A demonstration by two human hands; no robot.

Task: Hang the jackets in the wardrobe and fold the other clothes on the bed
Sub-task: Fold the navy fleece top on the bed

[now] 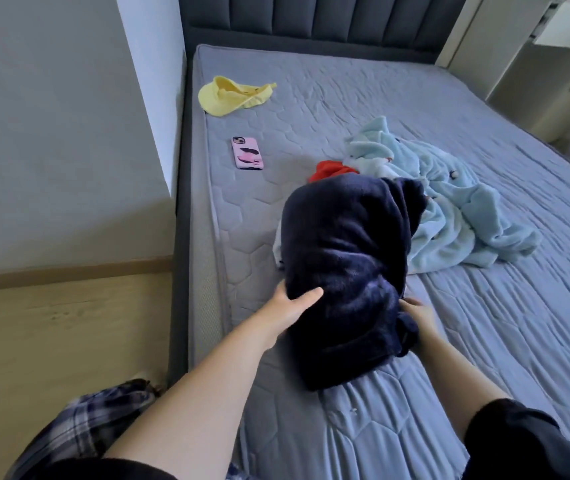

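1. Now, your left hand (294, 303) grips the near left edge of the navy fleece garment (345, 265), with the thumb laid on top of the cloth and the fingers tucked under it.
2. Your right hand (418, 317) holds the garment's near right edge. Its fingers curl into the fabric and are partly hidden by a fold.
3. The navy fleece garment is bunched into a long heap on the left half of the bare quilted mattress (484, 341), running away from you between your two hands.
4. A light blue fleece garment (449, 216) lies crumpled just beyond and to the right, touching the navy one, which overlaps its near edge.
5. A red garment (328, 169) peeks out at the far end of the navy heap, wedged against the light blue fleece.
6. A strip of white cloth (277, 247) shows under the navy garment's left side; what it is cannot be told.
7. A phone in a pink case (247, 153) lies face down near the mattress's left edge, well apart from the clothes.
8. A yellow visor cap (231, 95) sits farther up, near the padded grey headboard (311, 19).
9. White cabinets (553, 46) stand past the bed's far right corner.
10. Your plaid trouser leg (86, 427) is beside the bed frame, over the wooden floor (51, 323).
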